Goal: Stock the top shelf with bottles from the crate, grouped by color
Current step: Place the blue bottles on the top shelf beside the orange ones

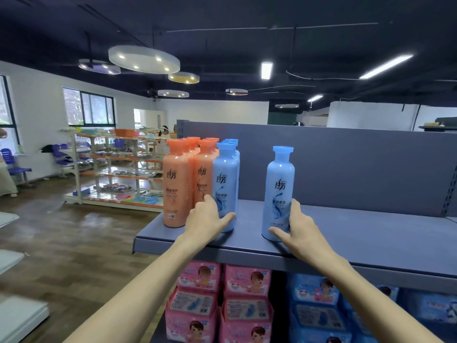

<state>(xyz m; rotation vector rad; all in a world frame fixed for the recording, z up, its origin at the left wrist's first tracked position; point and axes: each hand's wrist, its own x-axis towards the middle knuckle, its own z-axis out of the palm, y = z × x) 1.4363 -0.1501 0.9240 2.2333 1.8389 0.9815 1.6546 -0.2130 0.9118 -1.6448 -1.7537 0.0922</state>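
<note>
Hands [206, 217] [300, 227] grip blue bottles [225, 184] [279, 191], fingers curled round, partly hidden.

A shop floor under a dark ceiling

Brown wood-plank floor [74, 233]; white walls [39, 115] with black-framed windows [89, 106] far left; round hanging ceiling lamps [144, 59]; an orange-and-white shelving rack [116, 167]; purple chairs [14, 164] at left.

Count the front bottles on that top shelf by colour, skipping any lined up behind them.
Orange front bottles: 2
Blue front bottles: 2
Total: 4
The bottles behind them overlap too much to count.
</note>
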